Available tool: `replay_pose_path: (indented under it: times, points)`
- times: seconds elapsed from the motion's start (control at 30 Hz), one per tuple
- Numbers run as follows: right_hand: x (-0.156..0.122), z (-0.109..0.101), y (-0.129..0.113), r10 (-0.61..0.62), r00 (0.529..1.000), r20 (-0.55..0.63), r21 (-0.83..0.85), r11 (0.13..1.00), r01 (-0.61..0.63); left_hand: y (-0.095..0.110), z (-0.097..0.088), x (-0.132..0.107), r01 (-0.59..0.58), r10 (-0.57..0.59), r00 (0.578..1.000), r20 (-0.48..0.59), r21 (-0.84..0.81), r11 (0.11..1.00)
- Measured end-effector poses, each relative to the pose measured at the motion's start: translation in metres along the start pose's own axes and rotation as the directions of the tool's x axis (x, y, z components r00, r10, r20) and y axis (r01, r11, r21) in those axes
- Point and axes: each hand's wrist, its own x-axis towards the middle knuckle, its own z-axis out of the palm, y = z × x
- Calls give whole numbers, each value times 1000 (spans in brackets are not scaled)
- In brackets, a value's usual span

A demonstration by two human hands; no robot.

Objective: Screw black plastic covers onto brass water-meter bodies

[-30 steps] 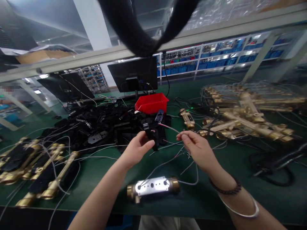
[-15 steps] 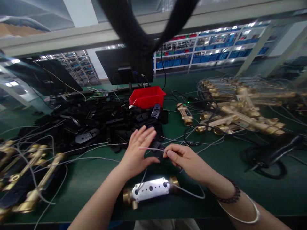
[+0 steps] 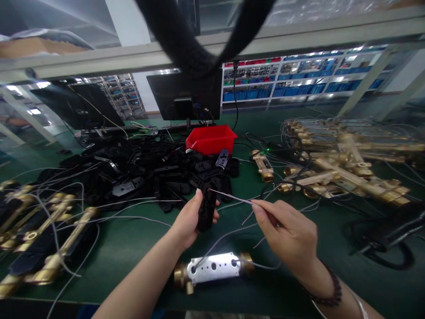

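Note:
My left hand [image 3: 187, 219] is closed around a black plastic cover [image 3: 206, 208], held upright above the bench. Between thumb and fingers, my right hand [image 3: 287, 226] pinches a thin grey cable [image 3: 234, 197]. The cable's fine tip reaches the upper part of the cover; whether it enters a hole there is too small to tell. Below both hands lies a brass pipe body with a silver plate [image 3: 214, 267]. Grey wires come out of holes at both ends of this plate.
Black plastic parts [image 3: 133, 168] are heaped behind my left hand, beside a red bin [image 3: 212, 138]. Brass bodies with grey cables lie at left [image 3: 63, 239] and right [image 3: 348, 168]. A black handled tool [image 3: 392, 226] rests at right. Two monitors [image 3: 184, 95] stand behind.
My left hand, open and bare before, now grips a black plastic cover. The cable in my right hand has shifted right, its tip now at the cover. The view has shifted slightly.

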Motion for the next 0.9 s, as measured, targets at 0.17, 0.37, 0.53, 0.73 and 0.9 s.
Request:
replay_pose_path:
  times: [0.17, 0.37, 0.53, 0.73, 0.9]
  points:
    - [-1, 0, 2, -23, 1000, 13, -71, 997, 24, 1, 3, -1, 18, -20, 999, -28, -59, 998]
    - [-1, -1, -1, -41, 999, 6, -33, 999, 41, 2, 4, -2, 36, -38, 999, -31, -70, 997]
    - [0, -1, -1, -37, 999, 13, -31, 999, 37, 0, 2, 0, 22, -24, 1000, -18, -73, 997]
    - [-1, 3, 1, -49, 995, 83, -52, 997, 53, -4, 1, -4, -109, 107, 994, 23, 93, 990]
    - [-5, 12, -2, -14, 977, 214, 6, 1000, 13, -11, 3, -8, -192, 168, 977, 134, 186, 964]
